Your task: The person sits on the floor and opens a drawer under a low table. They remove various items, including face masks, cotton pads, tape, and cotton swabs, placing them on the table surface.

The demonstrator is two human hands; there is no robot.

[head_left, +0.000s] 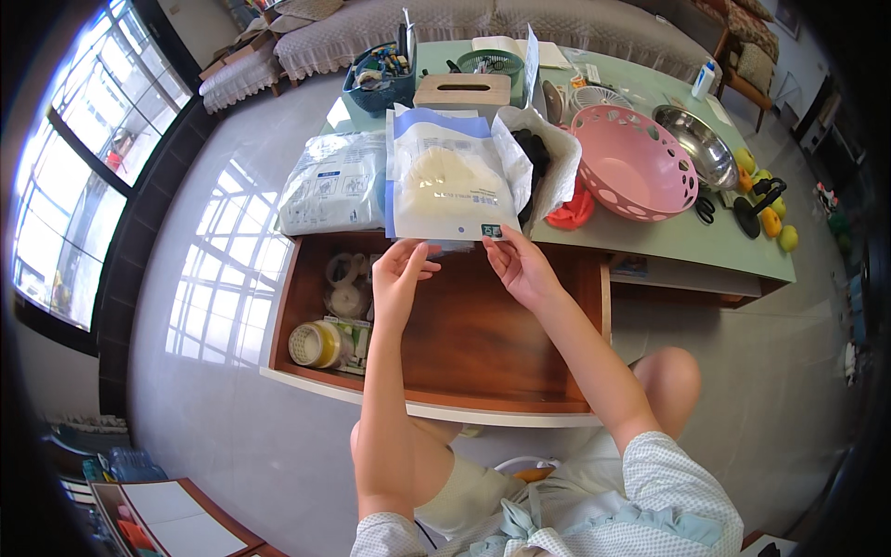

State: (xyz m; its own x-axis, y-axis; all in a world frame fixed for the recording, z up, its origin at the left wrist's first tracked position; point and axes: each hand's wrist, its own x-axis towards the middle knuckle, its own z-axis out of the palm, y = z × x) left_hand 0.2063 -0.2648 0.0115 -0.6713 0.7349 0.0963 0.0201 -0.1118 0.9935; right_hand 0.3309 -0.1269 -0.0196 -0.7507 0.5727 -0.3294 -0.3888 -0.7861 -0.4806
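A white-and-blue clear-fronted plastic packet (452,174) with pale contents lies at the near edge of the table, bearing writing. My right hand (522,268) pinches its lower right corner. At the packet's lower left edge is my left hand (400,278), its fingers loosely curled and apart; whether the fingertips touch the packet is hard to tell. Below both hands a wooden drawer (480,334) is pulled out. Rolls of tape (317,344) and small boxed items sit in its left side. To the left of the packet lies a larger white plastic pack (334,184).
Right of the packet are a white padded pouch (560,163) with black contents, a pink plastic basket (637,167), a steel bowl (696,146), scissors (705,209) and several fruits (773,216). Behind stand a tissue box (463,90) and a blue basket (379,80). My knees are below the drawer.
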